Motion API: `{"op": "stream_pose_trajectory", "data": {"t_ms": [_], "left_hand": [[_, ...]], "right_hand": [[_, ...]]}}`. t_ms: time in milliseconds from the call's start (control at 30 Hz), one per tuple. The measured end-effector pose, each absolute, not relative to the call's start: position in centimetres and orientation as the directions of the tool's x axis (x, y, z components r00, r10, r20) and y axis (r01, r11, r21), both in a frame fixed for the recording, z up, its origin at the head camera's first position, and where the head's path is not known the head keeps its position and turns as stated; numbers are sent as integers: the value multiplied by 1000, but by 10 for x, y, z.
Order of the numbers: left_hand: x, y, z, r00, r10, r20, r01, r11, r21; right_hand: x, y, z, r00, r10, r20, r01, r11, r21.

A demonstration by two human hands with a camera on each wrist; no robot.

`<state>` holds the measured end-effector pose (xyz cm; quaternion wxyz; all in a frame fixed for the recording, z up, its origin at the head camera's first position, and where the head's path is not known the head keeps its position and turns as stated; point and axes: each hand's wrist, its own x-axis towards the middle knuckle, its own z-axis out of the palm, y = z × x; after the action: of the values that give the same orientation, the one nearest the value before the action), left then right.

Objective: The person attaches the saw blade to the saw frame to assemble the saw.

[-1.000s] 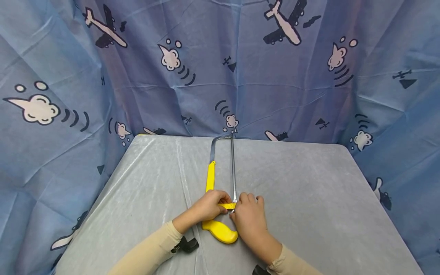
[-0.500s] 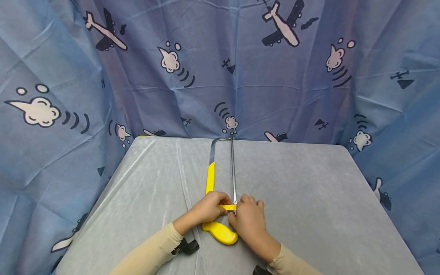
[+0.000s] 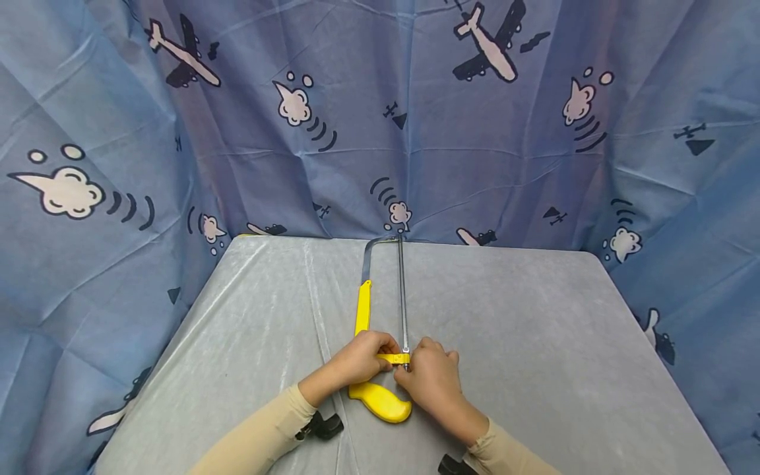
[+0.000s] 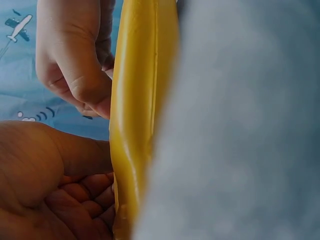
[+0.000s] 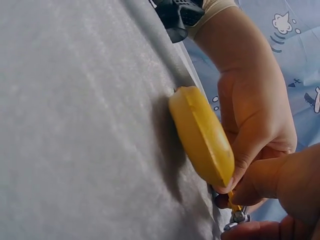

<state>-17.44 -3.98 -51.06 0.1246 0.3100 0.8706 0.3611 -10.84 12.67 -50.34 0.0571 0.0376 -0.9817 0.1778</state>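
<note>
A hacksaw [image 3: 363, 307] with a yellow handle and grey metal bow lies on the table, its blade side [image 3: 403, 297] pointing away from me. My left hand [image 3: 362, 356] reaches across the frame and pinches the yellow crosspiece [image 3: 394, 359] at the blade's near end. Just right of it, my right hand [image 3: 436, 379] has curled fingers at the small metal wing nut [image 5: 240, 218] below that crosspiece. In the right wrist view, thumb and finger lie on either side of the nut. The yellow grip [image 3: 382, 403] lies untouched below both hands. In the left wrist view, yellow frame hides the nut.
A grey cloth [image 3: 516, 330] with creases covers the table. Blue curtains [image 3: 350, 132] printed with planes hang behind and at both sides, and the bow's far end reaches the table's back edge. Black wrist devices [image 3: 326, 426] sit under the sleeves.
My right hand has shifted slightly toward me, its fingers moving around the nut at the crosspiece. My left hand keeps its hold, and the hacksaw stays in place.
</note>
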Motion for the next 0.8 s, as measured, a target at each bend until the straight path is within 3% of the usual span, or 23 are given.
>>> {"op": "stream_pose_trajectory", "data": {"t_ms": [267, 567, 800], "left_hand": [[-175, -40, -509, -780, 625, 2, 444, 552, 706], [-177, -42, -510, -767, 642, 6, 451, 532, 717], [-177, -43, -510, -768, 641, -8, 429, 523, 736]], "right_hand": [[-114, 133, -505, -999, -31, 17, -35, 855, -518], [-123, 145, -499, -986, -105, -130, -6, 803, -596], [-123, 147, -498, -969, -152, -194, 54, 637, -769]]}}
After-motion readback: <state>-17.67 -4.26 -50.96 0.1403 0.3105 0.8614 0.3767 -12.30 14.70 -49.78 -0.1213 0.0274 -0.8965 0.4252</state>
